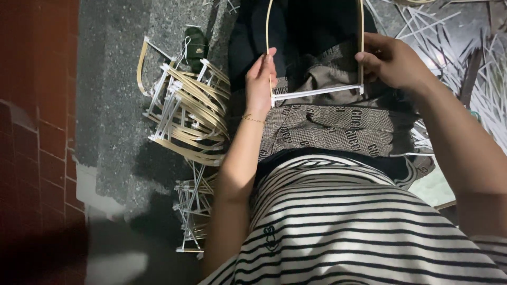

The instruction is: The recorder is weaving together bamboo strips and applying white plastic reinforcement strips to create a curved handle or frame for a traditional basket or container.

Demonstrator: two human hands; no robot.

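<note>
Both hands grip one bent bamboo frame: left hand (260, 84) pinches one lower corner, right hand (388, 62) the other, white crosspiece (317, 92) spanning between. Stage, judged: checking the frame; next needs steady corners. Finished frames (185, 108) lie outboard of the left grip.

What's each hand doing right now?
Left hand: fingers closed on the bamboo frame, left corner.
Right hand: fingers closed on the frame's right side.

Stacked bent-strip frames (193, 113) (beside brick wall (37, 132))

Frame pile (187, 113) crowding left side
</note>
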